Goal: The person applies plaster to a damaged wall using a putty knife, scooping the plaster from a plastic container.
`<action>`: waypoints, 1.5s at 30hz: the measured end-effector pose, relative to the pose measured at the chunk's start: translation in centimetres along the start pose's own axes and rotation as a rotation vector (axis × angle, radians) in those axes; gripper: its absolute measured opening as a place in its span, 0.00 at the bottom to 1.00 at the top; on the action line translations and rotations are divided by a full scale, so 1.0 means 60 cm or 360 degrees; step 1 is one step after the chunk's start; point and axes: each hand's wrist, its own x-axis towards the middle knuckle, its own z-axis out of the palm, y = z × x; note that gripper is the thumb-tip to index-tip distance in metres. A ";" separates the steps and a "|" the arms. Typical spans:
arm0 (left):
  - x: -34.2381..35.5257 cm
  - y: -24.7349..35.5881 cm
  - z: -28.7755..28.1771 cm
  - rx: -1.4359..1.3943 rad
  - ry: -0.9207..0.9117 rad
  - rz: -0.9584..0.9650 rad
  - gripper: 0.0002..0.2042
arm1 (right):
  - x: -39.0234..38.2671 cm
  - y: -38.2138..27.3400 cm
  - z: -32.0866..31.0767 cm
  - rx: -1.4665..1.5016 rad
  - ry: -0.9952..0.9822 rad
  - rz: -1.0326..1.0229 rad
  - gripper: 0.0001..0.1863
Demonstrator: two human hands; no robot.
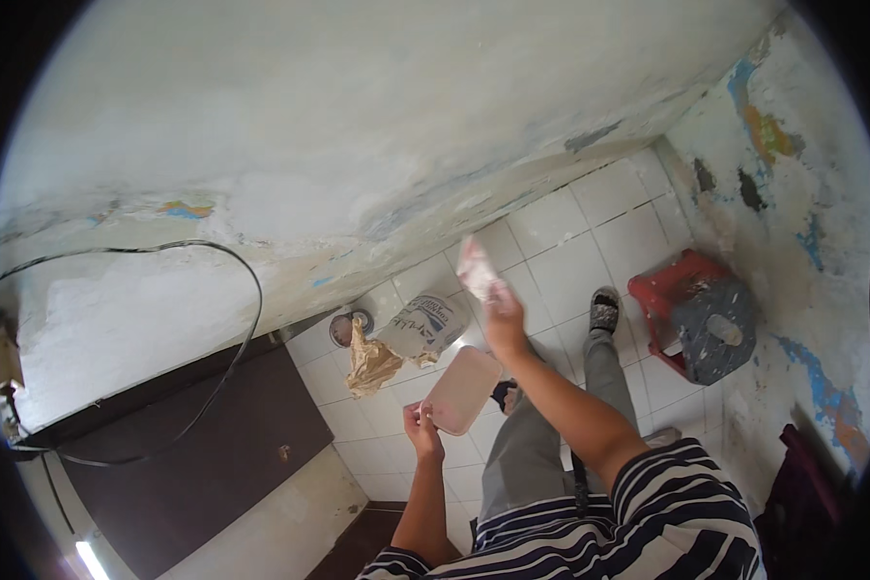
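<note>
My left hand (420,423) grips the edge of a pale pinkish rectangular board or shallow tray (464,391). My right hand (503,319), raised above and to the right of it, holds a flat scraper-like tool (476,266) coated in whitish stuff and blurred by motion. Beyond the board, near the wall's foot, stands a printed sack (425,324) with a crumpled brown paper piece (367,367) beside it. A small round container (348,329) sits just left of those.
A patchy, peeling wall (290,116) runs across the top, another down the right. A red crate with a grey, stained lid-like piece (706,329) is right of my feet. A dark panel (193,445) and looping cable are at left; dark maroon cloth (797,474) hangs lower right.
</note>
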 end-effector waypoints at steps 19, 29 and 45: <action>-0.223 0.358 0.471 -0.0260 -0.0293 0.0475 0.12 | -0.023 -0.608 -0.381 -0.0512 -0.0492 -0.0640 0.23; -0.284 0.485 0.535 -0.1079 -0.0338 0.0227 0.13 | -0.081 -0.660 -0.349 -0.1629 -0.0747 -0.1572 0.29; -0.256 0.475 0.485 -0.1009 -0.0092 0.0375 0.14 | -0.145 -0.689 -0.402 -0.1811 -0.0902 -0.1546 0.27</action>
